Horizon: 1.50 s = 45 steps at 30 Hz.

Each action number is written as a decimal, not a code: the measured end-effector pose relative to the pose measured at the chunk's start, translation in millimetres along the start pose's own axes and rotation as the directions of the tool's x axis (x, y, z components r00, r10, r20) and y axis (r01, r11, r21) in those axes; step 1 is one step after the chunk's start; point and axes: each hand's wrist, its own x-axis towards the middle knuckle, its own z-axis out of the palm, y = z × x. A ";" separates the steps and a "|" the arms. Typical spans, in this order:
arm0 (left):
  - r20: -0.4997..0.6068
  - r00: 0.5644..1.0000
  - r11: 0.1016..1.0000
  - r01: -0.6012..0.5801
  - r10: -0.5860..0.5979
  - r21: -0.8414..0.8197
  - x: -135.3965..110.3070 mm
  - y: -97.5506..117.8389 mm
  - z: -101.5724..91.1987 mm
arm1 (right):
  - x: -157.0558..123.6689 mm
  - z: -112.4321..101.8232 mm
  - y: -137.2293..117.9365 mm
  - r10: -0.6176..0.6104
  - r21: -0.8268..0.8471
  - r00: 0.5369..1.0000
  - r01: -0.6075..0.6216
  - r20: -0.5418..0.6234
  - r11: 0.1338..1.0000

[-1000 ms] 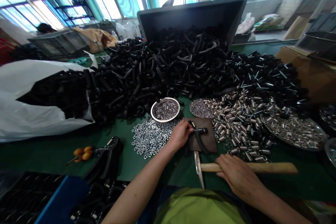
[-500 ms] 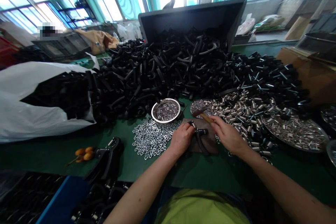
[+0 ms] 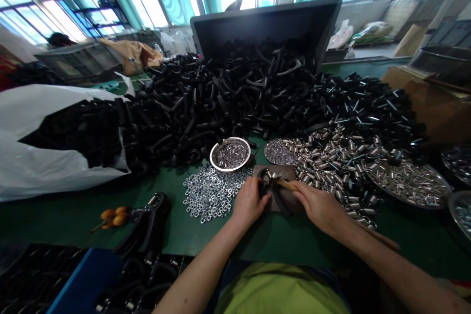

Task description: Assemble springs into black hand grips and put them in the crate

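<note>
My left hand is closed around one end of a curved black handle-like part, which rests on a flat brownish plate. Gripped in my right hand is a hammer with a wooden handle; the handle's far end shows beyond my right wrist. The hammer's head is blurred and lies over the upper end of the black part, close to my left fingers. Whether it touches the part I cannot tell. My fingers hide some of the part.
Loose nuts lie left of the plate, below a metal bowl of small pieces. Springs spread at the right beside a tray of pins. Behind rises a heap of black parts. Orange fruits sit at the left.
My right hand has brought the hammer down from above the plate's far edge onto or just over the black part. My left hand keeps its hold, thumb now further out. The view shifted slightly.
</note>
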 end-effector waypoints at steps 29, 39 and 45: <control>0.414 0.801 0.169 0.523 -0.432 -0.836 3.6 26.4 2.6 | -104.4 30.2 39.0 -0.154 -0.331 0.955 0.064 -0.252 0.942; 0.513 0.765 -0.084 0.525 -0.390 -0.847 -43.3 74.9 0.1 | 82.1 10.7 59.2 -0.071 -0.233 0.980 0.027 -0.185 0.972; 0.279 0.929 0.558 0.369 -0.243 -0.743 -16.4 52.1 -21.7 | 147.6 22.2 64.2 -0.023 -0.259 0.992 -0.010 -0.121 0.966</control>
